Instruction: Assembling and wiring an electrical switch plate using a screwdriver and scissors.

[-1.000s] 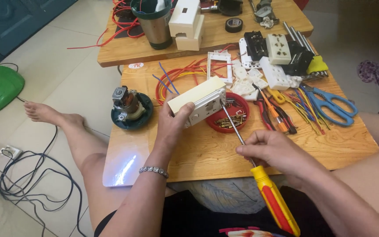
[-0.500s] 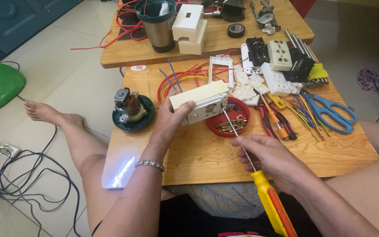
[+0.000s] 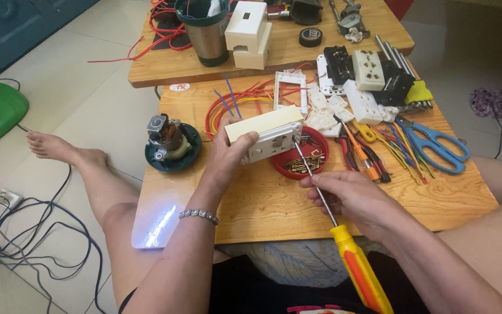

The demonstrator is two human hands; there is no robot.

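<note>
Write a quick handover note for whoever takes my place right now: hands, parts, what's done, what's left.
Left hand grips the cream socket box, held tilted above the table.
Right hand pinches the shaft of the screwdriver; its tip is at the box's white face.
The red dish of screws sits just under the box.
Done: the box is up with the driver tip on it.
Left: whether the screw is seated cannot be told.

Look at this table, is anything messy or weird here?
Yes, a bit. Loose coloured wires sprawl under the blue scissors, and red wire trails off the far board's edge. The left hand holds the cream switch box tilted while the right hand pokes a yellow-handled screwdriver into it. Nothing looks broken or spilled.
</note>
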